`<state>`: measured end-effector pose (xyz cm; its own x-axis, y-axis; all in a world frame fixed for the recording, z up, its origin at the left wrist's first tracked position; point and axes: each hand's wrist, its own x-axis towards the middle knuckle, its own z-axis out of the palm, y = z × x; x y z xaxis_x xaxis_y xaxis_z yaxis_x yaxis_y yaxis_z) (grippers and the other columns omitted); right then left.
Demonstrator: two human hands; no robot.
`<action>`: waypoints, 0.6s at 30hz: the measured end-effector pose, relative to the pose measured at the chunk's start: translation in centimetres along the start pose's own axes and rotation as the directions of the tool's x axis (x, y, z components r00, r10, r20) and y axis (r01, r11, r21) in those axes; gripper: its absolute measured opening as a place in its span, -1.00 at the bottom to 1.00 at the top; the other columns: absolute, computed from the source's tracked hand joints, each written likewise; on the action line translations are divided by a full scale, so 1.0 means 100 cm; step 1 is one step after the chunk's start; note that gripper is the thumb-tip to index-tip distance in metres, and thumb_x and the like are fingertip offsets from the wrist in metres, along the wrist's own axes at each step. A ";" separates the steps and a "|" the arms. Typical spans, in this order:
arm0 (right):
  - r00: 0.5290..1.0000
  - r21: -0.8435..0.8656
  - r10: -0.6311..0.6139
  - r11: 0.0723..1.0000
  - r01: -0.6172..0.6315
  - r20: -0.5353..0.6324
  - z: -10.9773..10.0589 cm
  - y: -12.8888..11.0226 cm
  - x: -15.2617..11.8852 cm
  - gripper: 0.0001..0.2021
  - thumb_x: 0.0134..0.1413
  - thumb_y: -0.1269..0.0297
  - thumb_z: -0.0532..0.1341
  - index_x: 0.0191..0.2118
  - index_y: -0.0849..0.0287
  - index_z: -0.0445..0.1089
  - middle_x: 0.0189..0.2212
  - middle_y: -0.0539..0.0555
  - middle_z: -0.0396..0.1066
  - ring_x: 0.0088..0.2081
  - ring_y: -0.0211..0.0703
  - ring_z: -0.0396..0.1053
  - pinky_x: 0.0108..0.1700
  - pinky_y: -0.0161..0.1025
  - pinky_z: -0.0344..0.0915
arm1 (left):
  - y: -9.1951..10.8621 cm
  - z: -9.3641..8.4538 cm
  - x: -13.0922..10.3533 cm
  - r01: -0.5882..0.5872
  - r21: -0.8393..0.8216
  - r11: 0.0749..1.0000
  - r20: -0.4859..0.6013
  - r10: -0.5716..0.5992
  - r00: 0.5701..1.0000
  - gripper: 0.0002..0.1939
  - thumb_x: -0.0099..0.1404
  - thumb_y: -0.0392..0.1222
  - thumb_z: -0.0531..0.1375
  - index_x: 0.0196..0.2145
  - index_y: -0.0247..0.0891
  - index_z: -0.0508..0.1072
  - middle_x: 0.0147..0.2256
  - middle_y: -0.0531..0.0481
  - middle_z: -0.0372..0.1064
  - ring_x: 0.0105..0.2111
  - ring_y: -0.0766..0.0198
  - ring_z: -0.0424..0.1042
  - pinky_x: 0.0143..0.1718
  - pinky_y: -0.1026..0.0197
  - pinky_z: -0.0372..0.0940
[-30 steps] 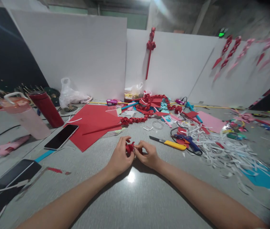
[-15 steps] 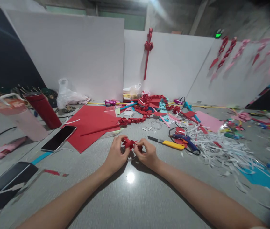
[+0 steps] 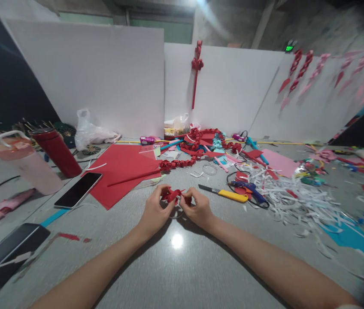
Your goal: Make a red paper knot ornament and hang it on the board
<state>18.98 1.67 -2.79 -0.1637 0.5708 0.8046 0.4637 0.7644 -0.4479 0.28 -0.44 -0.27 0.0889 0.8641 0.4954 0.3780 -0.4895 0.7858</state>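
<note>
Between my two hands, just above the grey table, is a small red folded-paper piece (image 3: pixel 172 196). My left hand (image 3: pixel 156 209) is closed on its left side, thumb toward me. My right hand (image 3: pixel 198 207) pinches its right edge between thumb and fingertips. Part of the piece is hidden by my fingers. Below it lies a thin clear ring (image 3: pixel 176 213), partly covered by my hands. To the right of my right hand rests a yellow utility knife (image 3: pixel 232 196), its blade side pointing left.
A blue glue gun (image 3: pixel 255 192) lies beside white paper strips (image 3: pixel 293 193) on the right. Behind my hands are a red paper chain (image 3: pixel 183 163) and a red sheet (image 3: pixel 117 163). On the left stand a pink bottle (image 3: pixel 38 171), a red flask (image 3: pixel 58 152) and a phone (image 3: pixel 78 190).
The fingers have shifted slightly and the red paper piece is turned a little between them. Both hands stay in nearly the same place. The view has tilted slightly.
</note>
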 end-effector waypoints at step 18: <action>0.999 0.006 0.018 1.000 -0.018 0.041 0.000 -0.003 0.001 -0.86 0.27 0.39 0.25 -0.33 0.09 0.30 -0.49 -0.07 0.33 -0.49 -0.26 0.27 -0.38 -0.28 0.25 | -0.002 0.004 -0.004 0.053 -0.112 0.992 -0.081 -0.062 0.995 -0.70 0.39 -0.12 0.32 0.03 -0.15 0.42 -0.10 -0.07 0.55 -0.09 0.16 0.57 -0.02 0.08 0.45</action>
<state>18.82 1.54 -2.57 -0.1912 0.5962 0.7797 0.4611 0.7558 -0.4648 0.57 -0.62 -0.79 -0.0097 0.8804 0.4741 0.2769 -0.4532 0.8473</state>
